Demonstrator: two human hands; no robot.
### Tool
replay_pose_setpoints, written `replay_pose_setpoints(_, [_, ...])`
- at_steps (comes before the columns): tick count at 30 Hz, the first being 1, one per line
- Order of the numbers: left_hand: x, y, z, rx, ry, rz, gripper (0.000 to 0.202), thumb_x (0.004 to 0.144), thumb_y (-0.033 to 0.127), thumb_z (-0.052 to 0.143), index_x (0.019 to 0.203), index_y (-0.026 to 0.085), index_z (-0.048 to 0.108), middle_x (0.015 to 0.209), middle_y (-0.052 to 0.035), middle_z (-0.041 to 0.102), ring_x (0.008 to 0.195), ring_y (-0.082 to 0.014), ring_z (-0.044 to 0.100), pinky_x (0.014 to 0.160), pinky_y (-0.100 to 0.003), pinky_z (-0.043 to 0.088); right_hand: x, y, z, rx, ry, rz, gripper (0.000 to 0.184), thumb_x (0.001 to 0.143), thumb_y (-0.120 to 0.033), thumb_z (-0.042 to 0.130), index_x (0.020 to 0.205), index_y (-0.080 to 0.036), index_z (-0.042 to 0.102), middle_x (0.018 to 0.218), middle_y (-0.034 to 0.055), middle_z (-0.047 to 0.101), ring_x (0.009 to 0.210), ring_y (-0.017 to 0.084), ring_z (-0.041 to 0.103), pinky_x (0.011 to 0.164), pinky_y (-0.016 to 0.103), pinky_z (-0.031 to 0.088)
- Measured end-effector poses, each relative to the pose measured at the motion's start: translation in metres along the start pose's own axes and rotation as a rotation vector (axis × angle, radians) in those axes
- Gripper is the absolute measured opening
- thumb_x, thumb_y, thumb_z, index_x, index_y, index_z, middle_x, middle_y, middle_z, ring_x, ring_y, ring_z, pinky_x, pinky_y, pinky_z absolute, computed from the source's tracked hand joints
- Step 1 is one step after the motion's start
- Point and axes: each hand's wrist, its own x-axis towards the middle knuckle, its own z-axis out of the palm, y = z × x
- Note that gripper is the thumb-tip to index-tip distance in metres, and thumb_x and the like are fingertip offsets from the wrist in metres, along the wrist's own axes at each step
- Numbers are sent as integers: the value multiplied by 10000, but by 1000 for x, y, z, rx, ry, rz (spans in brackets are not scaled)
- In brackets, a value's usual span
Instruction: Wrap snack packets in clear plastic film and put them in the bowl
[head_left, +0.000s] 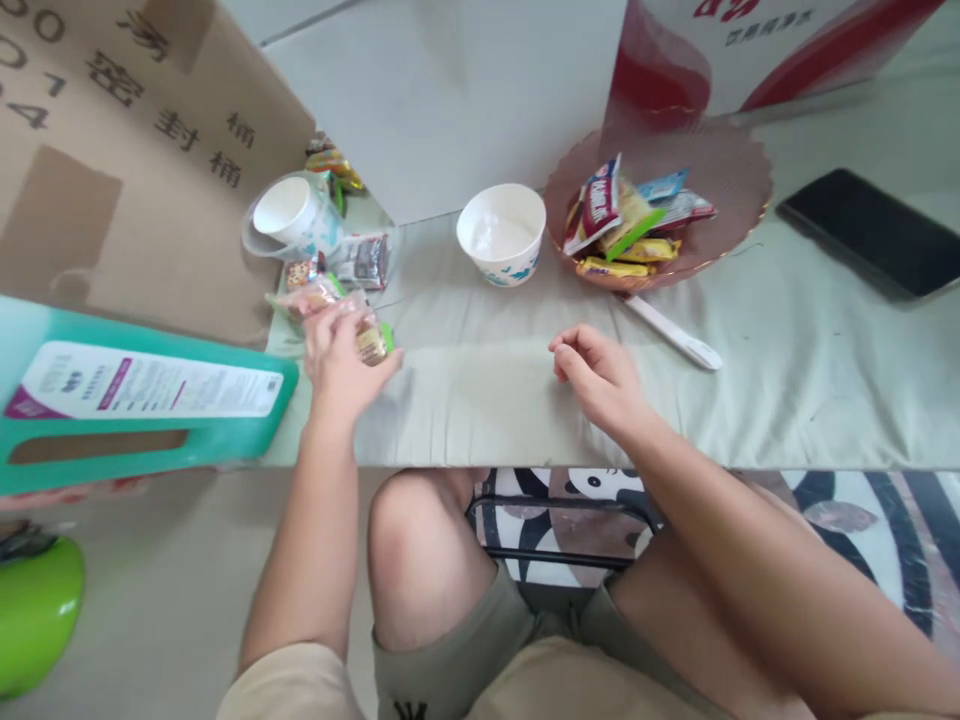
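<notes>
At the left of the head view, my left hand [341, 355] reaches over a small pile of wrapped snacks. Its fingers touch a clear packet [319, 297] with pink and green print, and the thumb stands apart. Between thumb and fingers shows a snack packet [373, 345] with a green edge; I see no firm grip on it. Just behind lies a dark snack packet [364, 262]. My right hand [596, 375] rests on the cloth with fingers loosely curled and nothing visible in them. A white paper bowl [501, 235] with blue print stands beyond, between both hands.
A pink scalloped bowl [731, 235] holds several snacks, with a white stick-like object [675, 335] before it. Paper cups [289, 215] stand back left. A cardboard box [150, 200] and a green jug [270, 420] border the left; a phone [874, 235] lies right.
</notes>
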Motion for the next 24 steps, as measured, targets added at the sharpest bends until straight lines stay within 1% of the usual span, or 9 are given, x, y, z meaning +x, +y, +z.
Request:
replay_pose_setpoints(2, [-6,-14,5,116,-75,-26,709,679,372,859,1340,251,632,1597,-150,399,1507,-437,345,1256,-582,285,-5,4,4,-52,-24,9,215,863,-426,518,842,-223,584,665,-24,558,619,140,509,613,309,369])
replay_pose_setpoints(4, [-10,-17,10,169,-72,-21,706,714,391,845,1379,278,636,1632,-138,367,1521,-440,327,1242,-594,305,-9,7,7,-105,-45,9,227,866,-432,511,852,-220,592,655,-27,551,612,140,501,610,311,368])
replay_pose_setpoints(8, [-23,-16,23,130,57,41,524,821,360,769,1334,270,710,1642,-116,356,1546,-462,262,1205,-644,287,-13,11,10,-218,-68,-31,239,870,-431,503,843,-215,600,620,-28,536,585,142,482,600,319,361])
replay_pose_setpoints(10, [-31,-20,28,105,121,90,446,870,347,715,1308,260,732,1584,-129,435,1501,-431,355,1191,-614,317,-13,11,11,-239,-72,-43,237,876,-425,503,838,-214,602,616,-27,536,582,143,485,599,320,362])
replay_pose_setpoints(13, [-40,-29,31,67,191,145,390,919,316,625,1286,240,731,1369,-146,636,1307,-324,580,1147,-506,414,-13,11,11,-242,-71,-54,229,883,-415,505,835,-213,602,625,-24,540,590,144,491,601,317,369])
replay_pose_setpoints(17, [-45,-33,21,-53,323,222,317,945,304,553,1165,174,741,1163,-137,746,1107,-258,682,1028,-416,498,-15,10,10,-252,-83,-70,231,885,-413,501,824,-213,600,613,-25,535,579,143,486,600,318,371])
replay_pose_setpoints(19, [-44,-22,10,-160,444,200,278,948,315,559,1097,172,746,1050,-110,760,978,-231,691,929,-388,518,-15,8,8,-247,-87,-70,237,885,-416,497,823,-212,600,611,-24,535,574,142,481,590,318,366])
replay_pose_setpoints(21, [-40,0,1,-371,546,117,215,953,319,572,1001,204,747,934,-61,737,891,-199,669,864,-354,513,-16,7,6,-234,-83,-72,235,886,-412,498,821,-212,600,614,-23,534,573,140,479,587,317,363])
replay_pose_setpoints(24, [-31,46,1,-872,498,-105,177,918,320,609,772,233,660,758,-4,627,821,-164,629,799,-295,508,-17,6,1,-193,-58,-91,212,886,-400,520,821,-213,596,628,-22,544,590,137,501,604,312,383])
